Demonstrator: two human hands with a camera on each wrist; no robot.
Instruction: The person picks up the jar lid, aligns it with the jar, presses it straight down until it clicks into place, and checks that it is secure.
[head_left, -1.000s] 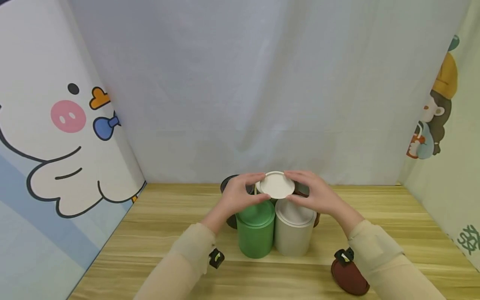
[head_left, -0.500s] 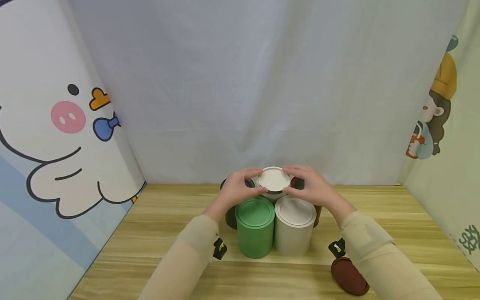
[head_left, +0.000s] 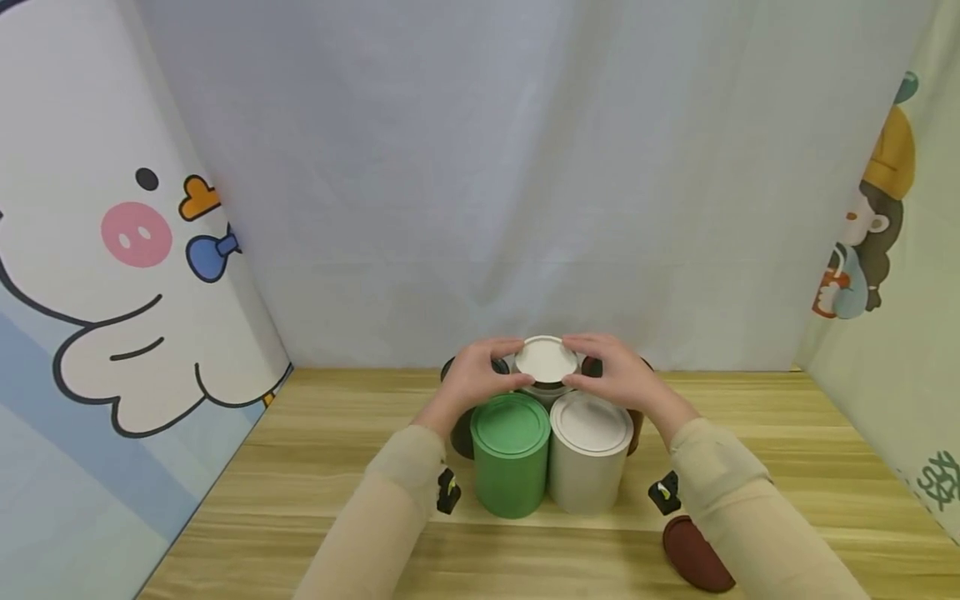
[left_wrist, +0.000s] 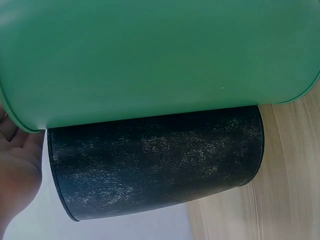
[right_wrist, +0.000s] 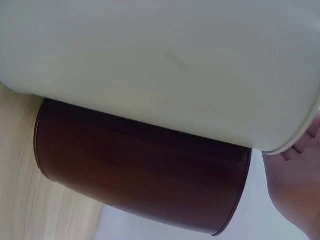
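Note:
A round white lid (head_left: 546,358) sits between both hands at the back of the group. My left hand (head_left: 480,375) holds its left edge with thumb and fingers; my right hand (head_left: 618,375) holds the right edge the same way. Directly beneath is a white canister (head_left: 552,394), mostly hidden, with a dark gap showing under the lid's near edge. In front stand a green lidded canister (head_left: 510,479) and an off-white lidded one (head_left: 587,479). A black canister (left_wrist: 155,165) is beside the left hand, a brown canister (right_wrist: 145,165) beside the right.
A dark red-brown lid (head_left: 696,554) lies on the wooden table (head_left: 322,467) at the front right, partly under the right sleeve. A pale curtain (head_left: 480,183) hangs behind the table, with printed cloths at both sides.
Both hands have moved the white lid slightly left and back, over the rear white canister. The lid has dropped a little in the last half second.

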